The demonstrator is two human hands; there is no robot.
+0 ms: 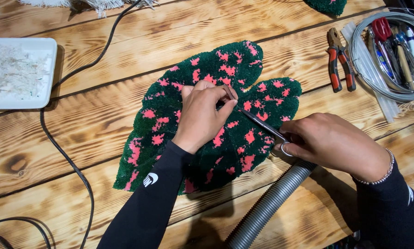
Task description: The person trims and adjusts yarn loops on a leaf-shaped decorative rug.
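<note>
1. Grey ribbed hose (267,207) runs up from the bottom edge to just under the right hand (329,143).
2. Right hand grips scissors (262,127), its fingers closed through the handles; the blades point toward the left hand (202,115).
3. Left hand presses on the rug (170,129), fingertips pinched at the blade tips.
4. Rug, leaf-shaped, dark green with pink patches, lies flat mid-table (78,120).
5. Pliers (338,60) and a wire coil (387,55) lie at the upper right.
6. White tray (48,74) sits far left, a black cable (68,159) beside it.
</note>
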